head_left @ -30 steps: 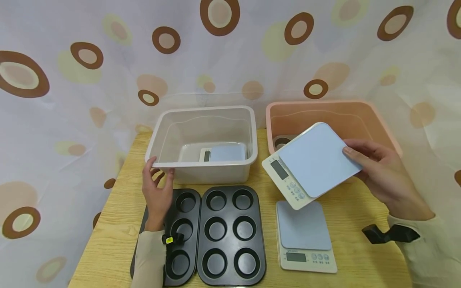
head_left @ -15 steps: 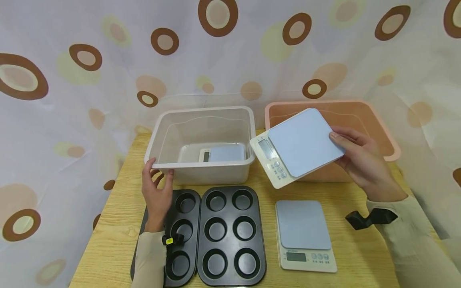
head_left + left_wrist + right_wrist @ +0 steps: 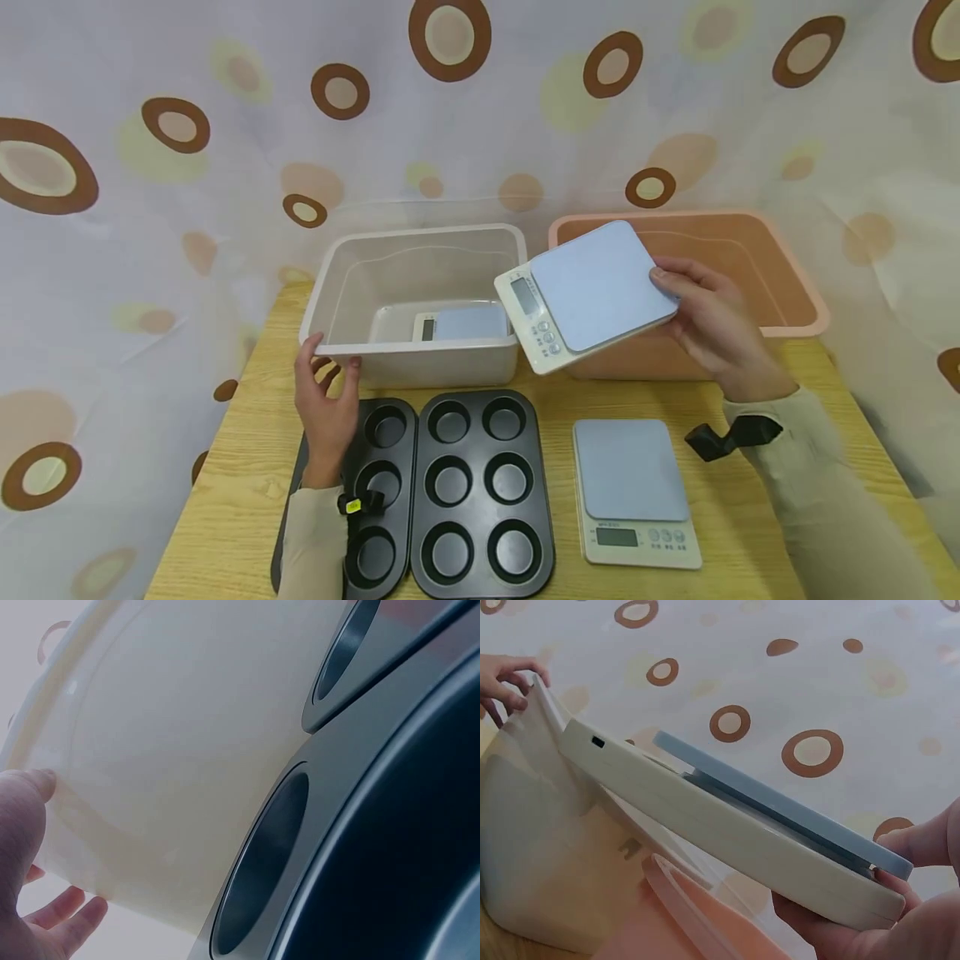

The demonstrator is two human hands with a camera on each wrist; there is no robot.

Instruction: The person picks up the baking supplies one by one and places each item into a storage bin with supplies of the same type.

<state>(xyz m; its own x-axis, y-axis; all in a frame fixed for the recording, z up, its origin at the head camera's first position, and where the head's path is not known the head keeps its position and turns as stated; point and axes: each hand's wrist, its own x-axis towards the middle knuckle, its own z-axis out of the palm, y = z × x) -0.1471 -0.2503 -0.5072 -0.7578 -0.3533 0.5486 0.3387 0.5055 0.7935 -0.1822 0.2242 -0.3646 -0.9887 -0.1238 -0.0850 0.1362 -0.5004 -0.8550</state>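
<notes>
My right hand [image 3: 708, 321] grips a kitchen scale [image 3: 592, 292] by its right end, thumb on top and fingers underneath. The scale is tilted, its display end over the gap between the two bins. The right wrist view shows the scale [image 3: 735, 825] edge-on, a blue platform over a white body. At the front left corner of a white plastic bin [image 3: 420, 362], my left hand [image 3: 327, 412] holds the rim, thumb against the outer wall. Another scale [image 3: 472, 322] lies inside this bin. A similar scale [image 3: 636, 492] lies flat on the table at front right.
Two dark muffin tins [image 3: 480, 533] lie side by side in front of the white bin, the left one partly behind my left forearm. A pink bin [image 3: 750, 250] stands at the back right. A dotted sheet [image 3: 480, 125] hangs behind the wooden table [image 3: 217, 517].
My right hand has carried the scale leftward and slightly up, from in front of the pink bin toward the white bin's right edge. The left hand has stayed at its corner.
</notes>
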